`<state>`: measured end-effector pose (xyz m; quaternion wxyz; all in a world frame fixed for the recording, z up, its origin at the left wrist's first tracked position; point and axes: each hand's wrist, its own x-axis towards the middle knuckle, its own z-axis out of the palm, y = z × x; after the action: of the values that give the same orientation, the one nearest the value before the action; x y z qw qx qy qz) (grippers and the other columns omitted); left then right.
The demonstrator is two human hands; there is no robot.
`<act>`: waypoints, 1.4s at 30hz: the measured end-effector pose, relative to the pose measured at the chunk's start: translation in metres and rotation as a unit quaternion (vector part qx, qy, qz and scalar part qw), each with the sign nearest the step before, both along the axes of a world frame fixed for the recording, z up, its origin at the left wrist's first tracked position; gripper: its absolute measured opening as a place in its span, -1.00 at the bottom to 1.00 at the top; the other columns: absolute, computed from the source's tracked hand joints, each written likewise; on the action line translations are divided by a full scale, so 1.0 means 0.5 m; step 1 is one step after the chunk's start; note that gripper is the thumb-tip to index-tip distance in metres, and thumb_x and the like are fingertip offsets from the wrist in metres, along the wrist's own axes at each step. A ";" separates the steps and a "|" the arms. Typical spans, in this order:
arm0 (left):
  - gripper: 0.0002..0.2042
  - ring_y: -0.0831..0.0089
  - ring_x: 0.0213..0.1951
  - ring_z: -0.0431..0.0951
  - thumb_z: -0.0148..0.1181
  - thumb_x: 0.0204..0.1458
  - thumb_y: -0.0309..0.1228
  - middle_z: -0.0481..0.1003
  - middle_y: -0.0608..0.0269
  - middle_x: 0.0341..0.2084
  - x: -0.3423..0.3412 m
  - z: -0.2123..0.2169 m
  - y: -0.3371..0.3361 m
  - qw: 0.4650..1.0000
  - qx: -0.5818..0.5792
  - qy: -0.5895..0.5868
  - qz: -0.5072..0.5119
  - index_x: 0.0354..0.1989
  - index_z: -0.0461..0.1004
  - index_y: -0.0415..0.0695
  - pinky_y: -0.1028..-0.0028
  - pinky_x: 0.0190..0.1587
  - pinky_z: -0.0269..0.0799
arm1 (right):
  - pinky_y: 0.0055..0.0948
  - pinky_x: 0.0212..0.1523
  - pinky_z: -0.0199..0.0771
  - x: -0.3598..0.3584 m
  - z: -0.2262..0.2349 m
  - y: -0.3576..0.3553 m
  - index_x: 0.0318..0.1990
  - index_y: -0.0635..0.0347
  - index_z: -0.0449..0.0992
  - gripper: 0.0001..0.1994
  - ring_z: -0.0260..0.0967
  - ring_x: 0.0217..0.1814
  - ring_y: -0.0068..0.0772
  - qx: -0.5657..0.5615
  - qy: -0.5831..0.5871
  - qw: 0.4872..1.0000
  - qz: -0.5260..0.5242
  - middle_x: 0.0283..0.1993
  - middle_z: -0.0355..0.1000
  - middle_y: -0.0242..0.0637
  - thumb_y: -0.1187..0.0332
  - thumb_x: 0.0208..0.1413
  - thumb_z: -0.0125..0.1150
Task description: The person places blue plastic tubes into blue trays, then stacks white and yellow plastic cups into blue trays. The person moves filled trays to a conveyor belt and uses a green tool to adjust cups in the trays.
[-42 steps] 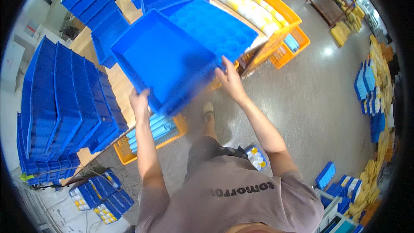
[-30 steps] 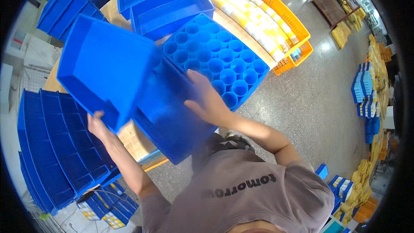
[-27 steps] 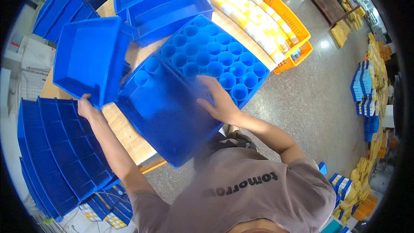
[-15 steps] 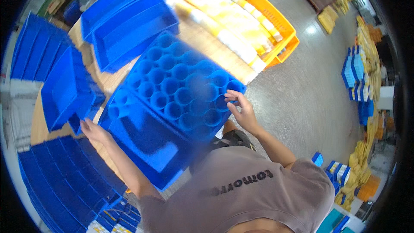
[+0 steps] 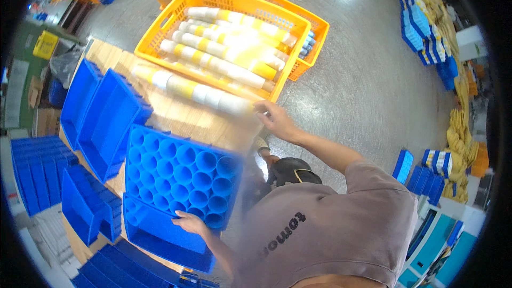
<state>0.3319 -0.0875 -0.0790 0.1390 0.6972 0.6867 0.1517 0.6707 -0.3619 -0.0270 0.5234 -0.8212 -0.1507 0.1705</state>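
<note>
The long white-and-yellow roll (image 5: 196, 92) lies on the wooden table (image 5: 208, 129), just beside the orange crate (image 5: 293, 64); the right hand (image 5: 271, 119) is at its right end with bent fingers, but I cannot tell if it really holds; the left hand (image 5: 191, 223) is loosely spread, near the blue box with round tubes (image 5: 231, 197); for a sure hold, the middle should perhaps be supported also (such a long thing may bend); the greyish shirt (image 5: 330, 224) bears dark letters; elsewhere I can read no label.
</note>
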 end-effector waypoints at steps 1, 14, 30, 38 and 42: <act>-0.25 -0.39 0.01 0.44 -0.19 0.30 0.12 0.38 -0.54 0.01 -0.004 -0.004 0.006 1.000 -0.003 -0.010 0.004 0.24 0.16 -0.50 -0.11 -0.01 0.41 | -0.30 0.00 0.52 0.000 -0.004 -0.008 0.09 0.26 0.45 -0.68 0.53 -0.01 -0.19 0.009 -0.007 1.000 -0.005 0.00 0.52 -0.09 0.42 0.19 0.16; -0.43 -0.06 0.16 0.36 -0.07 0.34 -0.08 0.31 -0.22 0.18 0.417 0.171 -0.163 0.949 0.262 -0.055 -0.169 0.27 0.23 -0.37 0.16 0.22 0.31 | -0.19 -0.06 0.52 0.285 -0.303 -0.436 -0.02 0.28 0.52 -0.70 0.56 -0.11 -0.05 -0.043 0.010 0.930 -0.366 -0.15 0.58 -0.05 0.26 0.20 0.14; -0.37 0.17 0.42 -0.13 -0.21 0.33 -0.07 -0.04 0.08 0.44 1.570 -0.178 -0.796 0.948 -0.245 -0.105 -0.172 0.48 -0.09 -0.12 0.12 0.40 -0.17 | -0.05 0.27 0.22 1.274 -1.233 -0.722 0.10 0.32 0.38 -0.59 0.23 0.26 0.01 -0.327 0.058 0.917 -0.223 0.21 0.31 0.00 0.19 0.25 0.12; -0.42 0.16 0.40 -0.14 -0.23 0.33 -0.05 -0.06 0.14 0.45 1.650 -0.225 -0.842 0.960 -0.239 -0.072 -0.125 0.44 0.00 -0.06 0.04 0.36 -0.18 | -0.01 0.19 0.24 1.234 -1.265 -0.684 0.00 0.26 0.48 -0.66 0.31 0.13 -0.03 -0.373 0.086 0.908 -0.173 0.04 0.41 -0.13 0.17 0.24 0.12; -0.41 0.15 0.39 -0.10 -0.20 0.31 -0.08 -0.04 0.11 0.43 1.679 -0.236 -0.845 0.962 -0.235 -0.066 -0.122 0.44 -0.01 -0.08 0.05 0.36 -0.14 | -0.03 0.17 0.29 1.229 -1.341 -0.683 0.01 0.23 0.49 -0.66 0.32 0.13 -0.03 -0.368 0.091 0.913 -0.152 0.01 0.42 -0.11 0.15 0.28 0.05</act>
<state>1.1712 -0.5098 -0.1971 0.3617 0.7118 0.6019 0.0133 1.2849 -0.7034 -0.6977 0.2154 -0.9494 0.0976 0.2066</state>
